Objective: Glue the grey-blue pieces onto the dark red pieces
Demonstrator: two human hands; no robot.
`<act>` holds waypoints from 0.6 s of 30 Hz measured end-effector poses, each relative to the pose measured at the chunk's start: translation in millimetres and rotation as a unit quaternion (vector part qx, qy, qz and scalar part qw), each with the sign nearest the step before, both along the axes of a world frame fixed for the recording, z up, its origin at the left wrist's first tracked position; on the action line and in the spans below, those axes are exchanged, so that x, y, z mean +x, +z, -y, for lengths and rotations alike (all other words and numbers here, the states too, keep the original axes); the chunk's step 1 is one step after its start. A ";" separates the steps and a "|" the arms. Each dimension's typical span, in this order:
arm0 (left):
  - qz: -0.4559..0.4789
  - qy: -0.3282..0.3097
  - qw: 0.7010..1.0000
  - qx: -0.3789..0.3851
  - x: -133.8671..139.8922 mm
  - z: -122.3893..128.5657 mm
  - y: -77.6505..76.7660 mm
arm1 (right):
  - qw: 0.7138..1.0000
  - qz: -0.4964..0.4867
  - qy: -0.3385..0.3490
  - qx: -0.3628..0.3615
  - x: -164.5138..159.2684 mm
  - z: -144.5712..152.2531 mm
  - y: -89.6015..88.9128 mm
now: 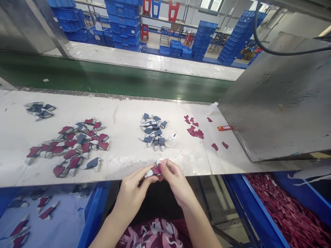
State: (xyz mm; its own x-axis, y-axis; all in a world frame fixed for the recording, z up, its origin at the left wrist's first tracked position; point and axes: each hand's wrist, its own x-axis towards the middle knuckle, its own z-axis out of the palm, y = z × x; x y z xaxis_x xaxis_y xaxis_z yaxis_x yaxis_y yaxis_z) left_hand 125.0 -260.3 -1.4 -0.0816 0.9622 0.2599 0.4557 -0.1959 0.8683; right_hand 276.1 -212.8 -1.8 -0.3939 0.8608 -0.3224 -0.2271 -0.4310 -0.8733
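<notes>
At the table's front edge, my left hand pinches a small grey-and-maroon part by its pale end. My right hand grips the same part from the other side, its thumb over the maroon face; fingers hide some of it. Just beyond the hands lies a cluster of grey parts with dark blue faces. A small white bottle with a thin needle tip stands beside that cluster. Several loose maroon pieces are scattered to the right.
Maroon-faced parts are heaped at left, with more blue-grey ones behind. A red lighter-like item lies near the metal panel. Below the table edge, a blue bin holds maroon pieces; another bin holds parts. A green belt runs behind.
</notes>
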 end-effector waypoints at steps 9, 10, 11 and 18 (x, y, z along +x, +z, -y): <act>0.053 0.009 0.997 -0.061 -3.0 0.8 -4.7 | 0.999 0.029 0.013 0.010 4.5 -2.5 8.5; 0.051 0.010 0.997 -0.062 -4.1 0.6 -5.4 | 0.999 0.032 0.013 0.007 3.2 -2.0 8.0; 0.045 0.012 0.997 -0.062 -5.5 0.4 -6.5 | 0.999 0.037 0.014 0.008 1.6 -1.5 6.5; -0.062 0.027 0.997 -0.037 -28.7 5.2 -23.1 | 0.990 0.109 0.044 0.073 -22.9 -0.3 -10.7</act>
